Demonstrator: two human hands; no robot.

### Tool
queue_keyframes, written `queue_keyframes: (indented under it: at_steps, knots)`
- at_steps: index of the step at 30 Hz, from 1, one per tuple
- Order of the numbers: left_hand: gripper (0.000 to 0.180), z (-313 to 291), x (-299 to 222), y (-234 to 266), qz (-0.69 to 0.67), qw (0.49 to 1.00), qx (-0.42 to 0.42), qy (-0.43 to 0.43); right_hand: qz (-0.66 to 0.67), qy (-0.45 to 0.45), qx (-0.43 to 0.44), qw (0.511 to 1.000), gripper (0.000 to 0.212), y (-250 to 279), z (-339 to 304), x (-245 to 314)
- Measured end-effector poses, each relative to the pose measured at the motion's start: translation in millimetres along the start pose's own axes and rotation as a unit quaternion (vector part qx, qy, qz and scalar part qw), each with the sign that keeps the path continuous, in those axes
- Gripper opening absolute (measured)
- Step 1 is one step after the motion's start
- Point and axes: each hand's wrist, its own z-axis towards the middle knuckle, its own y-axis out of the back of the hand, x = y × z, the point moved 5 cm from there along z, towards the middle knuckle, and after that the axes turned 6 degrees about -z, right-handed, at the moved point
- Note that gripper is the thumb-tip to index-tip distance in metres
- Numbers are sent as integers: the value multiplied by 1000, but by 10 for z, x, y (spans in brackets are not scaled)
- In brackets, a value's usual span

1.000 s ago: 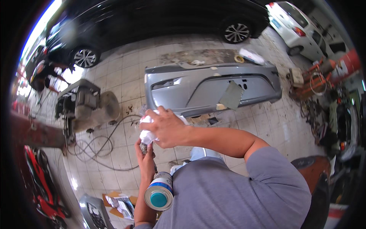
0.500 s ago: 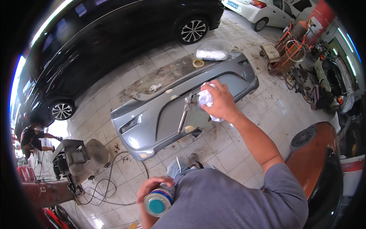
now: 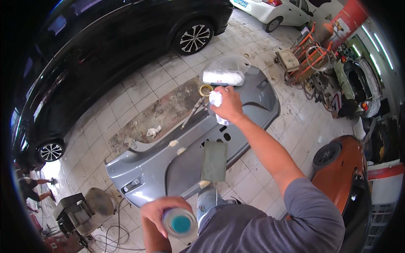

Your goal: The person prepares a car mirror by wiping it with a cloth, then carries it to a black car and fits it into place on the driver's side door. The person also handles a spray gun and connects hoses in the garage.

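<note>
**Cloth (image 3: 216,99) and metal tool (image 3: 192,114) now beside the tape roll (image 3: 201,91)**

A second ago both were at the left fingers (image 3: 174,201); now they are far out at the right fingers (image 3: 223,90) — the cloth gripped, the metal tool slanting just to their left. The left fingers now curl round the can (image 3: 180,224). The grey-green sheet (image 3: 214,160) — half-covered earlier — shows whole on the near side of the right fingers.

No legible text; beyond the right hand's fingers (image 3: 223,90), a white packet (image 3: 223,78) bears a red mark, and a white car's (image 3: 270,12) blue plate (image 3: 240,3) unreadable characters.
</note>
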Motion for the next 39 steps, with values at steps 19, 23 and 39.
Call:
queue_keyframes:
  at_steps: [19, 23, 39]
  knots:
    - [89, 618, 1112, 3753, 451, 562, -692, 43, -54, 12, -7, 998, 58, -2413, 1231, 138]
    - [90, 579, 1162, 3629, 423, 558, -705, 117, -71, 17, 30, 997, 59, -2322, 1109, 72]
    - [51, 1999, 1121, 2581, 636, 517, -572, 31, 163, -11, 109, 981, 97, -2257, 1072, -507]
